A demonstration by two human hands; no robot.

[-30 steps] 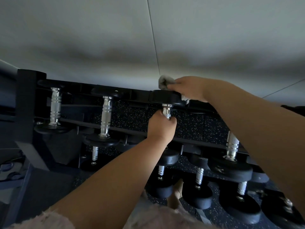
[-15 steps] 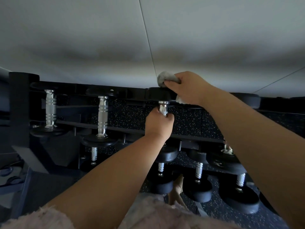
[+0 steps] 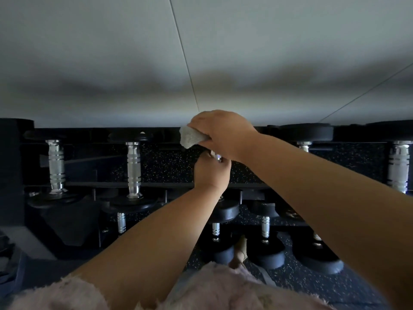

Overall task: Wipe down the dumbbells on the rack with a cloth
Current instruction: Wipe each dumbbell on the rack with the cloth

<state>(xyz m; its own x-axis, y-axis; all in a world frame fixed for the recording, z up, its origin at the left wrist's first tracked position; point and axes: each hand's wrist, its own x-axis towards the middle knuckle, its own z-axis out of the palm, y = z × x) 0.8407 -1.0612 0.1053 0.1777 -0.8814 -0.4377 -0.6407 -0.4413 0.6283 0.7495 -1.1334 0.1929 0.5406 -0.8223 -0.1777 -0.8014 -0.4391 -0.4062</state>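
Presses a bunched grey cloth [image 3: 190, 138] onto the far head of a dumbbell [image 3: 225, 212] on the top tier of the black rack [image 3: 13, 175], clutching it in the right hand [image 3: 221, 130]. Grips that dumbbell's chrome handle with the left hand [image 3: 211, 172], just beneath the right. Touches none of the neighbouring dumbbells [image 3: 133, 168].

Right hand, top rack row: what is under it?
A grey cloth sticks out from under the right hand. The surface it wipes is covered; only a bit of the dumbbell handle shows, gripped by the left hand.
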